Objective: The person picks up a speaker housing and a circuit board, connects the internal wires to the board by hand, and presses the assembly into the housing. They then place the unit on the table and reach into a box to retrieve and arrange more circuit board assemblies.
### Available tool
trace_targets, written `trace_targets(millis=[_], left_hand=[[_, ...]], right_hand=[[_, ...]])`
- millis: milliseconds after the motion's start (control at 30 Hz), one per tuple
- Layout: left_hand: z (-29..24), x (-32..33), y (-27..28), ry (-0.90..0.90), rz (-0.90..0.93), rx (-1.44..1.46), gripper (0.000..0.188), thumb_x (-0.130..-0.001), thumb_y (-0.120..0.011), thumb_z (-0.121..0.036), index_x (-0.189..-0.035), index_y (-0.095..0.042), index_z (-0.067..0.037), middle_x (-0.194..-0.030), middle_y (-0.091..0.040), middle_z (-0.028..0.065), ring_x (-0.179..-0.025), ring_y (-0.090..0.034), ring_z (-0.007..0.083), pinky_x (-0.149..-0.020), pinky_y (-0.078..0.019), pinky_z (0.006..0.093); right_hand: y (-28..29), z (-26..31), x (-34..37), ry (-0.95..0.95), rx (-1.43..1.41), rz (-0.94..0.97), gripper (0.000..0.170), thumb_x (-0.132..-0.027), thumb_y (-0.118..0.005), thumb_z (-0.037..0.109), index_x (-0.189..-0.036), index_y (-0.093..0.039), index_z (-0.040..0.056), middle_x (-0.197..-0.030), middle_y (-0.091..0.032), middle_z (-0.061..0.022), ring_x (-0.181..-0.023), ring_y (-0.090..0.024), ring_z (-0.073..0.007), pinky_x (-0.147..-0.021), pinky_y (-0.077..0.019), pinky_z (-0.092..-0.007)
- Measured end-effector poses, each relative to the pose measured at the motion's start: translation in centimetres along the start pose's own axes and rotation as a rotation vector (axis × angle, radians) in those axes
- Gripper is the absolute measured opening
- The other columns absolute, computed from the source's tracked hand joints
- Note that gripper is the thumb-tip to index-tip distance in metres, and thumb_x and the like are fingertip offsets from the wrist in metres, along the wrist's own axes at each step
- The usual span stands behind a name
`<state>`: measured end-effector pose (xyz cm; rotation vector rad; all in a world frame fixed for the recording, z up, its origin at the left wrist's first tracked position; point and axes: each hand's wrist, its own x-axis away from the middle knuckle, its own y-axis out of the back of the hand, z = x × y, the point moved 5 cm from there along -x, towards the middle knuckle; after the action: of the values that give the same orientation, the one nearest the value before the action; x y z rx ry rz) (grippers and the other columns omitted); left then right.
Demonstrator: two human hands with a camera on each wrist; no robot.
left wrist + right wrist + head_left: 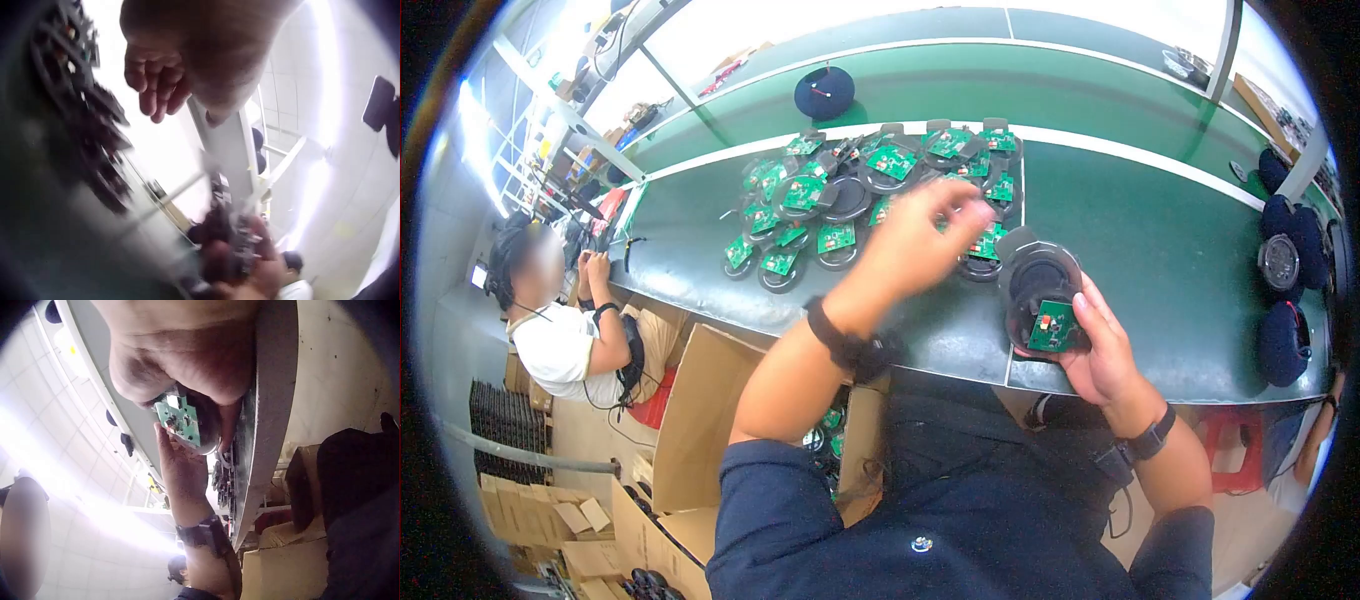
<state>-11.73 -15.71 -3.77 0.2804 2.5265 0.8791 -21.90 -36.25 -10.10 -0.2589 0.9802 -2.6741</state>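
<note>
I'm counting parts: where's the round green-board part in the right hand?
In the head view, that round part is right of the pile of similar parts, near the front edge of the table, held by the right hand.

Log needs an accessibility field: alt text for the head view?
A person's right hand holds a round black housing with a green circuit board at a dark green workbench. The left hand, blurred, is at the right side of a pile of similar board-bearing housings. Another person in white sits at the view's left.
</note>
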Motion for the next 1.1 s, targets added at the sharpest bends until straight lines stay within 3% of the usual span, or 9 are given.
trace_targets(millis=[100,267,433,567,733,767,833,967,1100], left_hand=[[-3.2,2.4,-4.1,0.081,0.313,0.415,0.041,-0.091,-0.070,-0.021,-0.124,-0.058,-0.001,-0.109,-0.066,0.0078,-0.097,-0.062,0.0147,-0.081,-0.0510,0.0303],[-0.6,0.9,-3.6,0.229,0.057,0.800,0.048,-0.092,-0.068,-0.015,-0.134,-0.047,-0.001,-0.103,-0.067,0.0074,-0.086,-0.064,0.0103,-0.071,-0.0517,0.0236],[2.1,-2.1,1.3,0.309,-0.067,0.700,0.049,-0.091,-0.069,-0.014,-0.133,-0.047,-0.003,-0.093,-0.068,0.0052,-0.070,-0.062,0.0061,-0.056,-0.0457,0.0195],[3.9,-4.3,3.5,-0.033,-0.306,0.547,0.030,-0.092,-0.065,-0.008,-0.117,-0.051,-0.004,-0.104,-0.066,0.0069,-0.093,-0.062,0.0097,-0.080,-0.0499,0.0253],[2.5,-4.0,2.6,-0.191,-0.158,-0.353,0.021,-0.082,-0.065,-0.007,-0.102,-0.058,-0.004,-0.106,-0.065,0.0165,-0.102,-0.062,0.0374,-0.089,-0.0487,0.0410],[3.2,-4.0,1.9,-0.211,-0.022,-0.468,0.021,-0.082,-0.066,-0.010,-0.102,-0.060,-0.006,-0.105,-0.067,0.0145,-0.104,-0.063,0.0339,-0.090,-0.0486,0.0417],[2.5,-2.4,1.6,-0.394,-0.200,-0.600,0.022,-0.082,-0.067,-0.011,-0.103,-0.061,-0.007,-0.107,-0.067,0.0130,-0.104,-0.064,0.0324,-0.091,-0.0485,0.0420],[-0.4,0.1,1.9,-0.500,-0.355,-0.647,0.023,-0.083,-0.066,-0.012,-0.104,-0.062,-0.008,-0.109,-0.067,0.0129,-0.101,-0.065,0.0305,-0.090,-0.0499,0.0404],[-5.1,3.8,-1.4,-0.236,0.143,-0.038,0.036,-0.087,-0.071,-0.023,-0.117,-0.062,-0.005,-0.109,-0.066,0.0138,-0.092,-0.066,0.0265,-0.082,-0.0528,0.0371]], right_hand=[[-0.1,-0.1,0.0,-0.008,-0.008,0.023,0.050,-0.103,-0.046,0.019,-0.150,-0.031,0.0123,-0.140,-0.049,-0.0132,-0.121,-0.057,-0.0308,-0.092,-0.0536,-0.0563],[-0.5,0.3,0.4,-0.018,0.013,0.012,0.052,-0.101,-0.050,0.015,-0.150,-0.032,0.0097,-0.135,-0.053,-0.0161,-0.118,-0.059,-0.0306,-0.094,-0.0532,-0.0557],[0.0,0.1,0.1,-0.047,-0.027,0.016,0.048,-0.100,-0.051,0.013,-0.146,-0.038,0.0063,-0.129,-0.057,-0.0159,-0.115,-0.060,-0.0298,-0.094,-0.0533,-0.0551],[0.4,-0.2,0.0,-0.054,-0.047,0.012,0.043,-0.098,-0.052,0.014,-0.139,-0.044,0.0028,-0.127,-0.058,-0.0160,-0.113,-0.061,-0.0294,-0.094,-0.0531,-0.0545],[0.5,-0.2,0.0,-0.063,-0.049,0.031,0.043,-0.097,-0.054,0.012,-0.137,-0.046,0.0011,-0.130,-0.057,-0.0159,-0.115,-0.060,-0.0295,-0.095,-0.0527,-0.0536],[0.6,-0.2,0.0,-0.076,-0.058,0.025,0.043,-0.096,-0.054,0.010,-0.137,-0.045,0.0007,-0.130,-0.056,-0.0158,-0.115,-0.060,-0.0295,-0.096,-0.0525,-0.0532],[0.4,-0.1,0.0,-0.059,-0.057,0.028,0.042,-0.094,-0.054,0.006,-0.135,-0.047,0.0011,-0.128,-0.057,-0.0149,-0.115,-0.060,-0.0286,-0.096,-0.0524,-0.0532],[0.5,-0.2,0.1,-0.026,-0.089,-0.001,0.041,-0.087,-0.053,-0.005,-0.127,-0.051,0.0028,-0.121,-0.059,-0.0122,-0.114,-0.060,-0.0258,-0.099,-0.0507,-0.0493],[1.2,-0.8,0.1,-0.008,-0.023,0.003,0.038,-0.087,-0.058,-0.005,-0.123,-0.052,0.0045,-0.117,-0.059,-0.0105,-0.115,-0.059,-0.0238,-0.103,-0.0479,-0.0431]])
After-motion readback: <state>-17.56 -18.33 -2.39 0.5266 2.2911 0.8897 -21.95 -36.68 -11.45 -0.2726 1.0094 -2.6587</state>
